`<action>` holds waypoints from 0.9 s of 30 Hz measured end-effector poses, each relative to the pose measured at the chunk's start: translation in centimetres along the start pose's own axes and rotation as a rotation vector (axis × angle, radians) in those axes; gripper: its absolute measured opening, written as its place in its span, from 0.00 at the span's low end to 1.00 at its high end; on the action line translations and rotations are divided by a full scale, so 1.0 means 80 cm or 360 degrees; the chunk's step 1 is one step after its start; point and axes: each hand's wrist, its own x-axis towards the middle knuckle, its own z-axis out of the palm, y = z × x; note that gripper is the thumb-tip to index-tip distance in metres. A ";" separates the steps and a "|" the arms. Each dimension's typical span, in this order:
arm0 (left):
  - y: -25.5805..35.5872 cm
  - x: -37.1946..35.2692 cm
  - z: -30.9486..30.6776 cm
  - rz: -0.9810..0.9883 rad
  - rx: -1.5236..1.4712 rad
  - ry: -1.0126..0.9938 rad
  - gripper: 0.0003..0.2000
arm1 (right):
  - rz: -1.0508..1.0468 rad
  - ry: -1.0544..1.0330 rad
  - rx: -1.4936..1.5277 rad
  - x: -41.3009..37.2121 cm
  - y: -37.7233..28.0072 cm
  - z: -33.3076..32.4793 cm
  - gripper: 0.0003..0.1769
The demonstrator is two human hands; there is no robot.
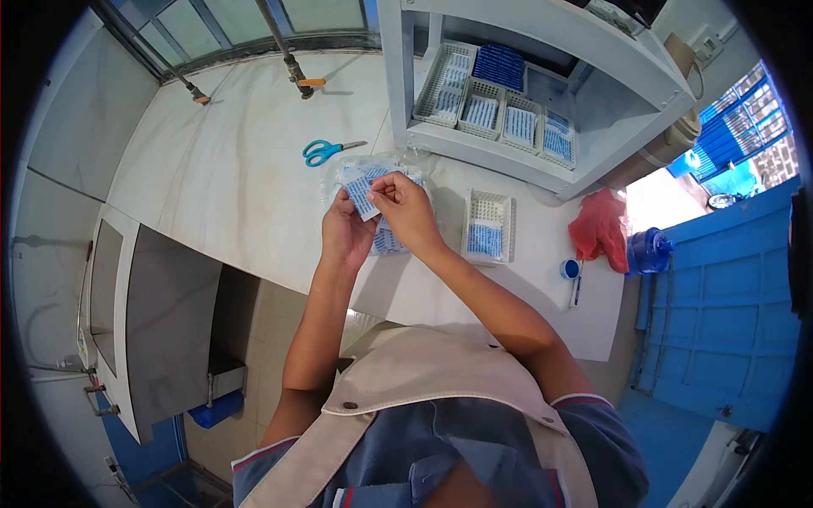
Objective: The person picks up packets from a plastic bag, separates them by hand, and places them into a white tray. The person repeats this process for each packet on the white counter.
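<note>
My left hand (347, 233) is closed around a small white packet with blue print (359, 197), held up in front of me. The fingers of my right hand (406, 212) are pinched together at the packet's right edge. Beneath both hands lies a clear plastic bag (417, 172) with more blue-printed packets showing through it. To the right of my right hand stands a white plastic basket (507, 227), with similar packets lying in its near part.
Blue-handled scissors (320, 153) lie beyond the bag. A white shelf (491, 151) at the back holds several packet-filled baskets. To the right are a red plastic bag (600, 227), a small blue-topped container (570, 269) and a blue water jug (649, 251). Pipes with orange-handled valves (310, 82) stand at the back left.
</note>
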 end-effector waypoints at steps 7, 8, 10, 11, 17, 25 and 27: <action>-0.003 -0.017 0.016 0.0201 -0.0165 -0.0174 0.18 | -0.0025 0.0119 0.0041 -0.006 -0.004 0.009 0.05; -0.002 -0.019 0.018 0.0208 -0.0199 -0.0199 0.18 | -0.0067 0.0160 0.0030 -0.006 -0.004 0.009 0.04; 0.003 -0.021 0.019 0.0212 -0.0232 -0.0225 0.17 | -0.0109 0.0205 0.0019 -0.007 -0.006 0.008 0.04; 0.009 -0.021 0.016 0.0166 -0.0228 -0.0264 0.18 | -0.0107 0.0179 -0.0016 -0.006 -0.007 0.007 0.04; 0.028 -0.014 0.003 0.0158 0.0206 -0.0233 0.20 | -0.0054 -0.0001 0.0026 0.017 -0.007 0.002 0.06; 0.011 -0.004 0.005 0.0207 0.0362 -0.0484 0.31 | 0.0655 -0.0279 0.0687 0.009 -0.021 -0.006 0.07; 0.002 -0.002 0.014 0.0394 0.0761 -0.0346 0.32 | 0.0731 -0.0218 0.0782 0.007 -0.015 -0.004 0.07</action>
